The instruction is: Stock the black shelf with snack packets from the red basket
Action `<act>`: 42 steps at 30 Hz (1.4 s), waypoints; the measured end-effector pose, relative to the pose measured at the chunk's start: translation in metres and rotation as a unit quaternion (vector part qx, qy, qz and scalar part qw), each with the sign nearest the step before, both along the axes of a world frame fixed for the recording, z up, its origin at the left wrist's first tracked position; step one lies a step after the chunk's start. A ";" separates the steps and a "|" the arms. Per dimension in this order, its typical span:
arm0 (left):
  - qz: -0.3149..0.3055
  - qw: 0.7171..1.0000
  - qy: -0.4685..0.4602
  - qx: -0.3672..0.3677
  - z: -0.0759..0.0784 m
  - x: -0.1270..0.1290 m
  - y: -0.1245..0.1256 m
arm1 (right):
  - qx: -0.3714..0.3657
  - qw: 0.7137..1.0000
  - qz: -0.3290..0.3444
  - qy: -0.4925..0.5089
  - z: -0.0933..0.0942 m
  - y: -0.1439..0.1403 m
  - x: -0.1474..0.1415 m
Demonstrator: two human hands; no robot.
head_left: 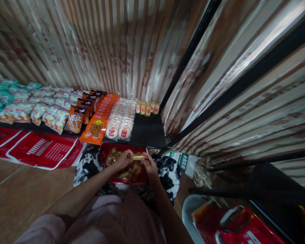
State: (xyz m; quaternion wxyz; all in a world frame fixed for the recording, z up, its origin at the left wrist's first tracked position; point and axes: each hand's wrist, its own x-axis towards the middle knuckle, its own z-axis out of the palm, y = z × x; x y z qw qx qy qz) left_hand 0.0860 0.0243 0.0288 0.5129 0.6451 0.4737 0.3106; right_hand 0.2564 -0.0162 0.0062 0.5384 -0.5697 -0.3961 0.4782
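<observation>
My left hand point(122, 160) and my right hand point(149, 165) meet over a red basket point(105, 150) that rests on my lap. Between them they hold a small yellowish snack packet point(138, 157), one hand at each end. Several more small packets point(127, 173) lie in the basket below my hands. My legs in black-and-white patterned cloth point(90, 164) show on both sides of the basket. Straight ahead is a low black shelf point(148, 132) with a short row of similar small packets point(147, 108) at its back right.
The shelf carries rows of goods: round white cakes in clear wrap point(120, 125), orange packs point(99, 120), dark orange bags point(77, 118) and green and white bags point(20, 105). Red baskets point(44, 150) lie on the floor at left. Striped wallpaper surrounds it. Red bags point(234, 223) lie at lower right.
</observation>
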 end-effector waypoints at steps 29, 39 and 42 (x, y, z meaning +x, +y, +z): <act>0.032 0.989 0.074 0.123 0.020 0.016 -0.009 | -0.018 0.992 -0.104 0.068 0.011 0.003 0.001; 0.077 0.990 0.040 0.108 0.031 0.034 -0.001 | 0.007 0.998 -0.061 0.032 0.016 -0.001 0.007; 0.083 0.990 0.039 0.103 0.035 0.039 0.003 | -0.003 0.999 -0.043 0.012 0.019 0.000 0.008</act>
